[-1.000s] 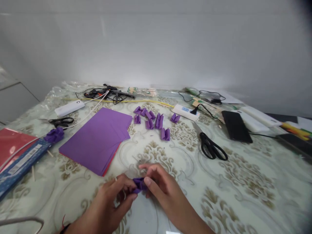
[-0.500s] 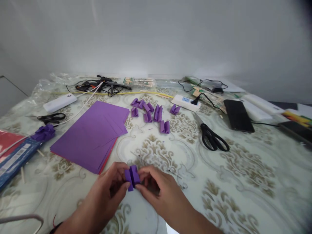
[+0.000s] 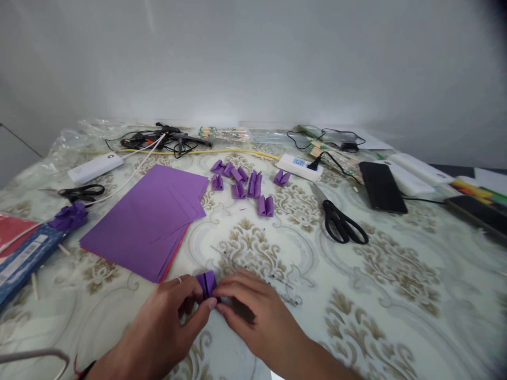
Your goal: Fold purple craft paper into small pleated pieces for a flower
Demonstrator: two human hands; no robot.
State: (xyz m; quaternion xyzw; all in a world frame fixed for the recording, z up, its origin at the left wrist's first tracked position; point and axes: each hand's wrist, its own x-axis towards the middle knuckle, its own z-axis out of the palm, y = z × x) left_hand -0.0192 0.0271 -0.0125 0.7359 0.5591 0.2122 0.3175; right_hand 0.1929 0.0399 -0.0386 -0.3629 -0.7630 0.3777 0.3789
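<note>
While one small folded piece of purple paper [image 3: 210, 278] was held, others already lay shaped

The held piece was just off the near right corner of the flat stack of smooth purple paper sheets [image 3: 130, 221]. The bare left hand [image 3: 170, 311], wearing a pale metal ring [image 3: 179, 279], had thumb and forefinger closed to a narrow pinch around the piece's left part. The bare right hand [image 3: 255, 311] came in opposite, its thumb and forefinger almost together at the piece's right lower edge. How the remaining fingers bore on it underneath could not be told. Since a dark groove split the piece into two halves, its folding seemed well advanced, though whether every crease was set was unclear.

Right of the stack's far end, a loose group of small double-folded purple paper pieces [image 3: 255, 184] lay on the floral-patterned table cover [image 3: 309, 327]; these looked finished, to judge by their matching shape. The stack itself was flat and unfolded, so plenty of paper seemed unused. Left of the stack was a crumpled purple paper bundle [image 3: 69, 216]. Well to the stack's right, steel scissors with black handles [image 3: 344, 222] lay with no hand on them.
</note>
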